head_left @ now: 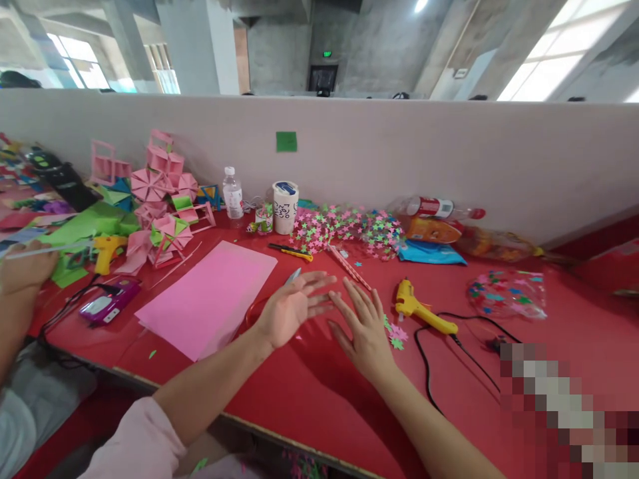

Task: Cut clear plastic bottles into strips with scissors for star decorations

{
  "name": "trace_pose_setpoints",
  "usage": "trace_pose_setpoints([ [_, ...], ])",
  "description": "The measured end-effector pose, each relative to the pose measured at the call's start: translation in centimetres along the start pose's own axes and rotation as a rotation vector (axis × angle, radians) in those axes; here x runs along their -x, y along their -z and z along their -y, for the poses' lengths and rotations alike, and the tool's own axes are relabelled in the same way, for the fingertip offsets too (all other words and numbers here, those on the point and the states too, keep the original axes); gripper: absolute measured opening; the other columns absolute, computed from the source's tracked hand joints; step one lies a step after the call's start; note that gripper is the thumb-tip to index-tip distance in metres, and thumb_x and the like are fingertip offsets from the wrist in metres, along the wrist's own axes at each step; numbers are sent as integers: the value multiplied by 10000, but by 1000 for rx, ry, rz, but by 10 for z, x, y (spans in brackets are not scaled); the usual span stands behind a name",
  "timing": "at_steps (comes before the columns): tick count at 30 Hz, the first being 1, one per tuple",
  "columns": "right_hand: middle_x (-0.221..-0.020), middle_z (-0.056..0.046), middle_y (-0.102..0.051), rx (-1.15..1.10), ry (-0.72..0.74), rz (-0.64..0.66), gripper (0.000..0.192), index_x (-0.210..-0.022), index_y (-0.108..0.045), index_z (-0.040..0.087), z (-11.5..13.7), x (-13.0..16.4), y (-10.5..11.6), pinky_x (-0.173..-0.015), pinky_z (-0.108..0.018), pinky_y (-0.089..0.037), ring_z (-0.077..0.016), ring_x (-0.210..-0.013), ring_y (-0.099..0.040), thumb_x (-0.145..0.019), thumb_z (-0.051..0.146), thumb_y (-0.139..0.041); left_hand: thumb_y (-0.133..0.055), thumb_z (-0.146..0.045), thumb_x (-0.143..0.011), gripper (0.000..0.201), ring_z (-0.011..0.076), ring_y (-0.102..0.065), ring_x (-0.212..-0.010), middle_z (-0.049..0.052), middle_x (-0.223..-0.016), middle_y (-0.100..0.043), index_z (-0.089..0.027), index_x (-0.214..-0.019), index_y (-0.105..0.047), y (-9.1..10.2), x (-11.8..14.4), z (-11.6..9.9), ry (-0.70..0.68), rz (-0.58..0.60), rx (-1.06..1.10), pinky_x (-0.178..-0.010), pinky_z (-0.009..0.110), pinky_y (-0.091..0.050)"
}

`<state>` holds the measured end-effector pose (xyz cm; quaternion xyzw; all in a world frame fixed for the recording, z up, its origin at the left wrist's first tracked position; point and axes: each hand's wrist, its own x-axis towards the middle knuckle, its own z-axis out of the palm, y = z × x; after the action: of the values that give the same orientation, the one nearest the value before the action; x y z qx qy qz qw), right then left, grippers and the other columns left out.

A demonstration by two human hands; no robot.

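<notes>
craft wkshop | red table [309,392] w/ glue gun [417,307], pink paper [210,296], partition wall [399,146]

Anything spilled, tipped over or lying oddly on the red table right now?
Yes. A plastic bottle lies on its side by the wall, while the small water bottle stands upright. Paper stars are scattered loose, with a few strays beside the right hand.
</notes>
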<state>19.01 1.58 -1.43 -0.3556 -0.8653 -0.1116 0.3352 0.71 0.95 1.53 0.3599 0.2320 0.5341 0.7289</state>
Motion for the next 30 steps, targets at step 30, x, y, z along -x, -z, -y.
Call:
trace_pose_setpoints([
  [30,-625,-26,-632,-139,74,140,234,-1028,-616,138,7,22,-10,-585,-276,-390,-148,-565,-550,-893,107,-427,-534,-382,-861,495,299,-377,-1381,111,-1489,-395,-273,-1342,-488,64,39,12,-181,-71,-1841,-1117,518,-353],
])
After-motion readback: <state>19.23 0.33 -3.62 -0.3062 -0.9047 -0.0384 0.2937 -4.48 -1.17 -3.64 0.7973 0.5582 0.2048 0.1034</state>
